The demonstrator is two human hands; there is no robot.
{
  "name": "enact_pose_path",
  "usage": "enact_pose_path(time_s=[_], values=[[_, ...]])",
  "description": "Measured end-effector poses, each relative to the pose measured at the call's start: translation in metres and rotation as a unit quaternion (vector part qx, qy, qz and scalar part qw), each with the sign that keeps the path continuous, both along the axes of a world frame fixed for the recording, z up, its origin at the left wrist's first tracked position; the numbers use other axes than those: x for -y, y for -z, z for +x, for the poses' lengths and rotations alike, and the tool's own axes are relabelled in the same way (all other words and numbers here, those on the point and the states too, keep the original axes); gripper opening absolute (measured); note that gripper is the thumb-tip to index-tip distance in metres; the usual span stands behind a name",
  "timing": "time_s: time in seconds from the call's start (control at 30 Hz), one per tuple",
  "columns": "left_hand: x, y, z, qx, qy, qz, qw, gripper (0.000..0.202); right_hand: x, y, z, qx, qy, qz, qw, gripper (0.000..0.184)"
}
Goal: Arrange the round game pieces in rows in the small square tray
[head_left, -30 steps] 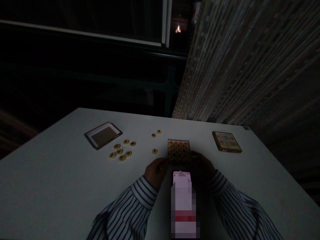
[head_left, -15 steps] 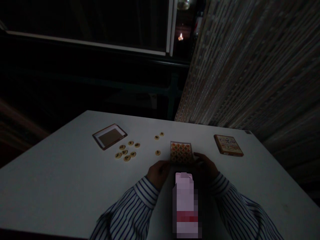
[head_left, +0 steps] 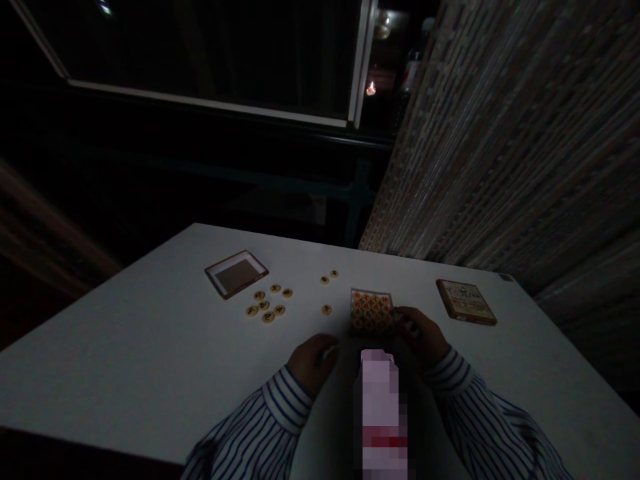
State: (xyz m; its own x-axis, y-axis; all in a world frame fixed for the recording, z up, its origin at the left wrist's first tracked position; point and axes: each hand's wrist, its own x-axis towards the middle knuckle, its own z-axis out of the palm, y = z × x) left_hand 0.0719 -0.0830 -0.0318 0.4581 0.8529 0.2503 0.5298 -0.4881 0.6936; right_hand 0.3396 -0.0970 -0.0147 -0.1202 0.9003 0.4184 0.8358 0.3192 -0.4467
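Note:
A small clear tray (head_left: 372, 312) packed with round Chinese chess pieces, some marked red, is tilted up in front of me. My right hand (head_left: 421, 333) is closed on its right edge, thumb and fingers pinching there. Just left of the tray and apart from it is my left hand (head_left: 313, 363), fingers curled in over the table. A pale glint shows by its thumb, too dark to make out. Beyond this hand a loose chess piece (head_left: 327, 309) lies flat. A phone-like object (head_left: 381, 413) with a pixelated pink face is below, between my forearms.
Several chess pieces (head_left: 264, 305) lie grouped on the white table (head_left: 150, 353). Behind them is an open shallow box part (head_left: 237, 272). Two more pieces (head_left: 329, 277) lie farther back. A printed flat box (head_left: 467, 301) rests at right, near a string curtain (head_left: 480, 147).
My left hand has come away from the tray, toward me and left. My right hand still holds the tray's right edge. The whole view has shifted slightly.

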Motion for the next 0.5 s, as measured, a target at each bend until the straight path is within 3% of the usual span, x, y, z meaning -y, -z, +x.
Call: enact_pose_path(time_s=[0.2, 0.5], values=[[0.005, 0.003, -0.013, 0.0, -0.026, 0.016, 1.0, 0.025, -0.007, -0.004, -0.012, 0.032, -0.015, 0.014, 0.999, 0.026], [0.008, -0.013, -0.035, 0.003, -0.064, 0.023, 0.998, 0.023, -0.027, -0.021, -0.039, 0.042, -0.047, 0.002, 0.998, 0.025]])
